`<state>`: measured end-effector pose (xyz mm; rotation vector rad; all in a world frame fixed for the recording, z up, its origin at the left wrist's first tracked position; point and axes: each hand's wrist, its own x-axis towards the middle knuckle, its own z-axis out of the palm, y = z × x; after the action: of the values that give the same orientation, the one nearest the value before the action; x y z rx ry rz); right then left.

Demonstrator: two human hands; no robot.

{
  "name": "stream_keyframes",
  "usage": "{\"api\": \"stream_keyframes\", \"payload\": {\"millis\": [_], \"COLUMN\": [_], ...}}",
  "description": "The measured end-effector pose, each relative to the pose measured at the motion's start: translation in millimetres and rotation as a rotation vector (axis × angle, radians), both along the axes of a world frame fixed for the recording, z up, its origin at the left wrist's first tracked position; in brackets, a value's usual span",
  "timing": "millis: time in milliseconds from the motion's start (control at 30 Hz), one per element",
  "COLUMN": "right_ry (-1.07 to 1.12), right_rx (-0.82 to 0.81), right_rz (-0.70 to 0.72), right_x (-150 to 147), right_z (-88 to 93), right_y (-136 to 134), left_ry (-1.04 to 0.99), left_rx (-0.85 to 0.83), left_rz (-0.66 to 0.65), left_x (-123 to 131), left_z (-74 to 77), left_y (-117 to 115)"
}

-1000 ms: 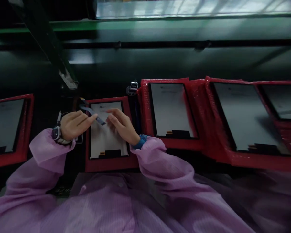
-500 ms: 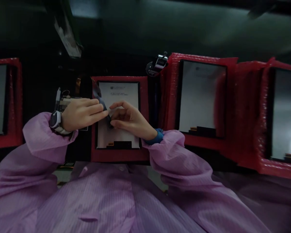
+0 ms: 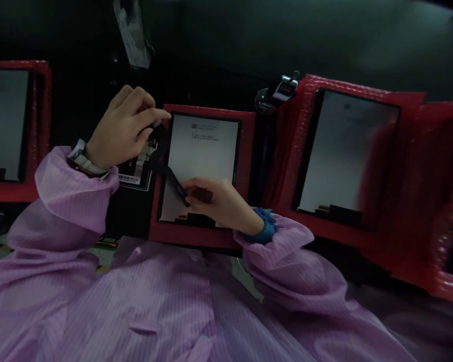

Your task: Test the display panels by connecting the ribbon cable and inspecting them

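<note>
A thin black strip with a wider dark part near its middle runs slantwise over the left edge of a display panel. My right hand pinches the strip's lower end between thumb and fingers, above the panel's lower half. Up by the panel's top left corner, my left hand has its fingers curled round the strip's dark upper end, partly hidden. The panel has a pale grey back with small print and a black bottom edge, and lies on a red padded sheet.
To the right, another panel rests on stacked red bubble-wrap sheets, and one more lies at the far left. A metal tally counter stands behind. Beside my left wrist is a labelled dark board.
My left hand has moved up and away from my right, and the strip now stretches between them. My right hand has shifted slightly down and right. The whole view has swung a little.
</note>
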<state>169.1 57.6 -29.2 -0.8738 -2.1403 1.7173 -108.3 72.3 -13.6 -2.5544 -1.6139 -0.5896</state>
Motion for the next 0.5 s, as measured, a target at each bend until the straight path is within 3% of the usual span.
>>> {"api": "stream_keyframes", "payload": {"millis": [167,367,500], "right_ry": [-0.009,-0.016,-0.02], "right_rx": [0.0,-0.015,-0.126], "right_rz": [0.002,-0.013,-0.04], "right_x": [0.6,-0.7,-0.7], "right_z": [0.2,3.1,5.1], "right_y": [1.9,1.3,-4.4], "left_ry": [-0.057,-0.004,0.046], "left_rx": [-0.049,0.041,0.135], "left_rz": [0.08,0.061,0.055], "left_x": [0.9,2.1,-5.9], "left_z": [-5.3,-5.1,-9.5], "left_y": [1.6,2.1,4.7]}}
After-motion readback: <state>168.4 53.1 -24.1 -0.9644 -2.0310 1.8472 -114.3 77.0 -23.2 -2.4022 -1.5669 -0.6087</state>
